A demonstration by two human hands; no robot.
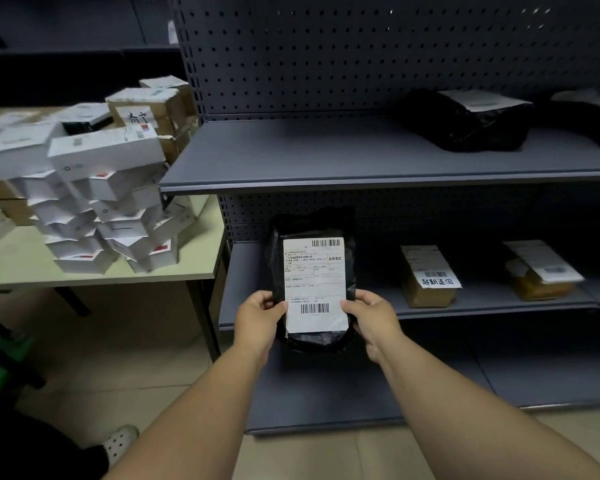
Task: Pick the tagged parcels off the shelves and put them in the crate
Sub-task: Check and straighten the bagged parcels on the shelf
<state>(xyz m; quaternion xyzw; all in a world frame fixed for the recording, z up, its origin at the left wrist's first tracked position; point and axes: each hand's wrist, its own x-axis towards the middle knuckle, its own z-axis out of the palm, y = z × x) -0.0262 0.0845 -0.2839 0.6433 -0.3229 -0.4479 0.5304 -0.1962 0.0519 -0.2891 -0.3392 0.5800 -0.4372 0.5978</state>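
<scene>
While both hands hold one parcel [312, 278] at the front edge of the middle shelf [243, 306], the picking job looks to be at an early or middle stage. The parcel is a black plastic bag with a white shipping label facing up, barcodes at the label's top and bottom. The left hand [257, 320] grips its lower left edge, thumb on the label and fingers curled underneath. The right hand [374, 320] grips the lower right edge the same way. The bag's near end hangs past the shelf lip, between the two sets of fingers; whether its far end rests on the shelf or is lifted cannot be told.

Several parcels remain on the shelves. Just beyond the right fingers, on the same shelf, sits a brown box [426, 278] with a white label bearing handwritten characters. Farther right lies a second brown parcel [541, 271] with a label across its top. On the upper shelf [291, 161], up and to the right of both hands, lies another black bag [465, 119], and a further dark parcel is cut off at the right edge.

No crate is in view, so nothing shows how many parcels have gone in. Left of the left fingers, a table [21, 265] holds a heap of white boxes [104, 188].
</scene>
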